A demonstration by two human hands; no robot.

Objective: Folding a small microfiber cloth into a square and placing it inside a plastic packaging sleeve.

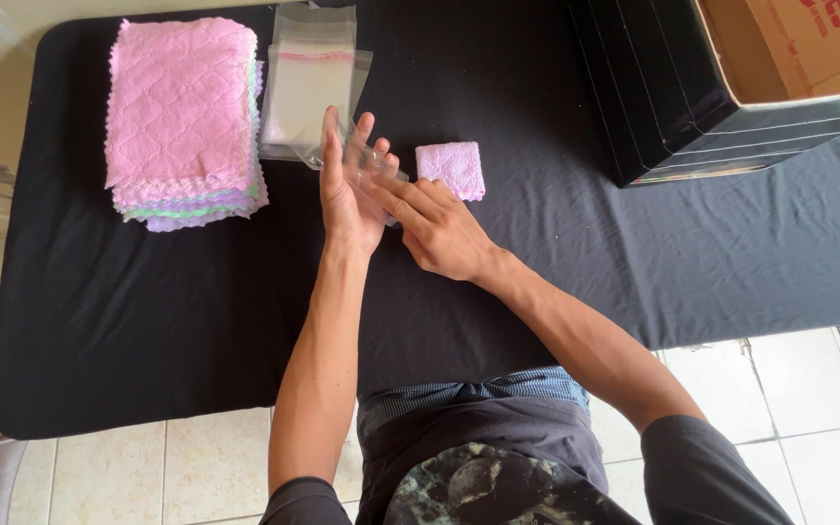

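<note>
My left hand (344,190) and my right hand (439,228) meet over the middle of the black table (148,311), both gripping one clear plastic bag (371,163) between their fingers. My left hand stands upright with fingers raised; my right hand's fingers press against the bag from the right. A small folded pink cloth (451,168) lies on the table just right of the bag, untouched. A pile of clear plastic bags (309,83) lies just beyond my left hand.
A stack of pink, green and lilac quilted cloths (183,117) sits at the table's far left. An open cardboard box with dark sides (692,87) stands at the far right. Tiled floor shows below the table's near edge.
</note>
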